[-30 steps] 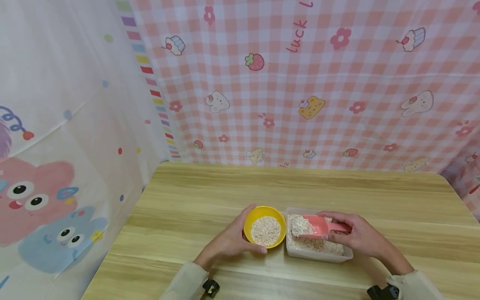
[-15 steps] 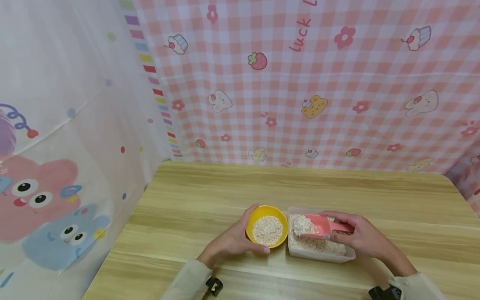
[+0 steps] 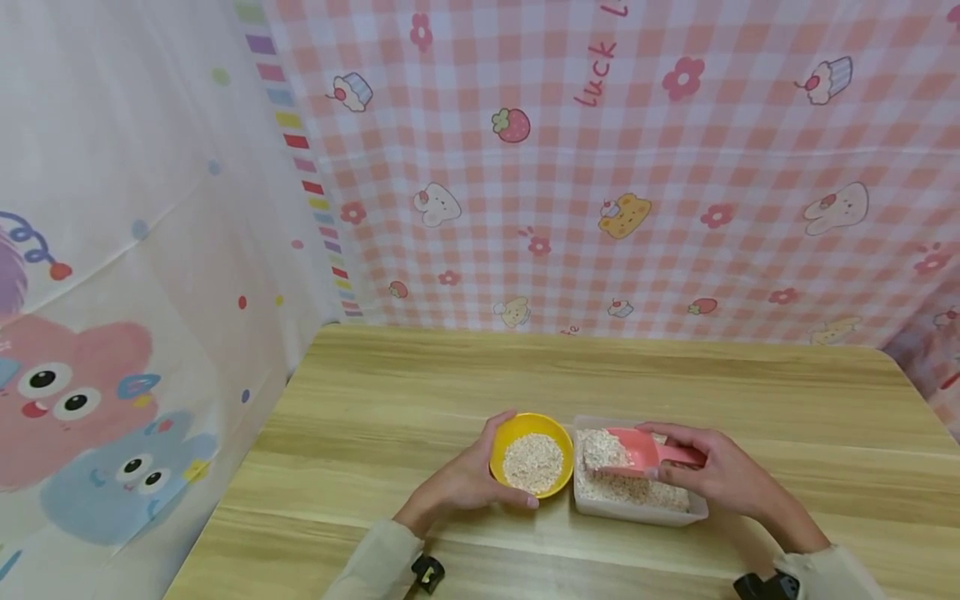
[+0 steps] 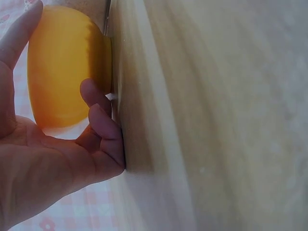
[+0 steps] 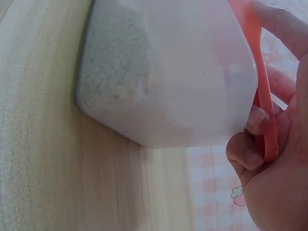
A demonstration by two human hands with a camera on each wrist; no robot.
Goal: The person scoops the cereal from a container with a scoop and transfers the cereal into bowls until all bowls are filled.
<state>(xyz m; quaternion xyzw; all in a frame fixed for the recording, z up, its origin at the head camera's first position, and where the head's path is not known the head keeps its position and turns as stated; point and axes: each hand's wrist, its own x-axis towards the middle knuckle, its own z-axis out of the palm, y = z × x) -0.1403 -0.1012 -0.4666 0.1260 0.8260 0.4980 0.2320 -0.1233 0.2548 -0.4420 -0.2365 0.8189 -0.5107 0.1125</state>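
Oat-like flakes (image 3: 627, 487) fill a clear plastic container (image 3: 637, 515) in the lower middle of the head view, on the wooden table (image 3: 675, 383). Over the container's left half, the right hand (image 3: 716, 475) has its grip closed on the handle of a pink scoop (image 3: 637, 450), which carries a heap of flakes; in the right wrist view the fingers (image 5: 250, 154) curl around the thin pink handle beside the container's wall. Just left of the container, touching or nearly so, stands a yellow bowl (image 3: 504, 433) partly filled with flakes. The left hand (image 3: 457, 483) cups the bowl's near and left side, thumb and fingers (image 4: 98, 118) curled around its wall. A pink checked cloth (image 3: 675, 208) hangs behind the table.
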